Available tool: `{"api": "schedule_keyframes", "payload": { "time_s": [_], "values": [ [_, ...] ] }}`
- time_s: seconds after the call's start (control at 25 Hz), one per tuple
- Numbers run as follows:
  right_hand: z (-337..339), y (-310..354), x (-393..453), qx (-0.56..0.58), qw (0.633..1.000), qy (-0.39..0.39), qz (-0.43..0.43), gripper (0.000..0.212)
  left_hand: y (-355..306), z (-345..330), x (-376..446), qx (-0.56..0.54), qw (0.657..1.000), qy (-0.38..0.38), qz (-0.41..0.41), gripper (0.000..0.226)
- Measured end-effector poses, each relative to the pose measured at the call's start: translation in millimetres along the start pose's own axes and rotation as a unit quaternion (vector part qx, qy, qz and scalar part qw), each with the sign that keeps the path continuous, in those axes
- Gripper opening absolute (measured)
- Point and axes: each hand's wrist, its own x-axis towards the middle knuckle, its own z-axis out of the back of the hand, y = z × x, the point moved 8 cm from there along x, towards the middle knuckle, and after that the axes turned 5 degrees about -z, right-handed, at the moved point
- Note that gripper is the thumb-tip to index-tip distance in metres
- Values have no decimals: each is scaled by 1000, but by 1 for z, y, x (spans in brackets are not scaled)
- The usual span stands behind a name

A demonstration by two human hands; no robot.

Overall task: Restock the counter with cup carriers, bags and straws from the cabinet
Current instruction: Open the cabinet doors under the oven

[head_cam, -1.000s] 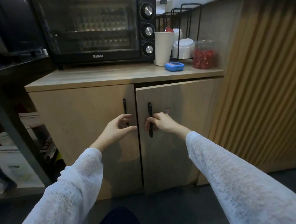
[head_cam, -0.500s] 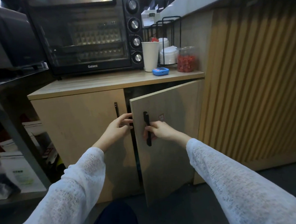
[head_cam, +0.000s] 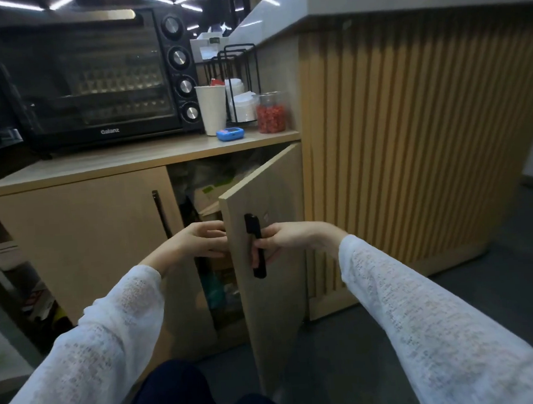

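A person in white knit sleeves is crouching in front of a low wooden cabinet (head_cam: 82,246) that fills the middle left of the frame. The right hand (head_cam: 280,240) is gripping the black handle (head_cam: 255,246) of the right door (head_cam: 272,264), fingers curled round the bar, and that door is standing partly open, swung out toward the camera. The left hand (head_cam: 198,243) is reaching into the gap beside the door's free edge with fingers loosely spread and holding nothing; its fingertips are passing behind the door edge, so whether they are touching it cannot be told. The left door (head_cam: 85,246) is sitting closed, its own dark handle (head_cam: 162,215) untouched.

Inside the opening, in the centre of the frame, dim stock is showing: what looks like brown cardboard and plastic-wrapped packages (head_cam: 213,186), too dark to tell carriers, bags or straws apart.

On the table top of the cabinet, in the upper left, a black Galanz oven (head_cam: 92,81) is standing. To its right are sitting a white paper cup (head_cam: 211,109), a small blue device (head_cam: 229,134), a jar of red pieces (head_cam: 271,113) and a black wire rack (head_cam: 240,74) holding white lids. A ribbed wooden counter front (head_cam: 412,147) is taking up the right side of the frame.
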Motion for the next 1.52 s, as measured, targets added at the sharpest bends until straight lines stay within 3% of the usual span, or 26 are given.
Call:
{"api": "schedule_keyframes", "payload": {
  "time_s": [0.08, 0.2, 0.24, 0.4, 0.72, 0.84, 1.12, 1.36, 1.52],
  "values": [
    [6, -8, -22, -2, 1000, 9, -7, 35, -19, -20, 2, 13, 999, 32, -6, 83],
    [22, -29, -56, 35, 999, -4, -26, 35, -44, -55, 14, 22, 998, 60, -11, 53],
    [28, -38, -67, 46, 999, -10, -26, 37, -51, -67, 22, 27, 998, 61, -13, 53],
    [51, -64, -103, 77, 993, -87, -2, 39, -80, -108, 51, 6, 998, 50, -26, 102],
    [96, -101, -156, 70, 971, -225, -39, 36, -123, -171, 93, 17, 997, -23, -73, 101],
    [107, -113, -163, 67, 964, -254, -42, 34, -126, -178, 104, 19, 994, -46, -93, 96],
    [117, -127, -159, 64, 966, -243, -61, 35, -124, -179, 112, 9, 992, -70, -103, 89],
    [142, -108, -176, 124, 941, -316, -8, 35, -123, -178, 117, 22, 993, -48, -102, 91],
    [166, -70, -190, 164, 914, -370, 32, 28, -127, -165, 117, 13, 992, -51, -115, 77]
  ]
}}
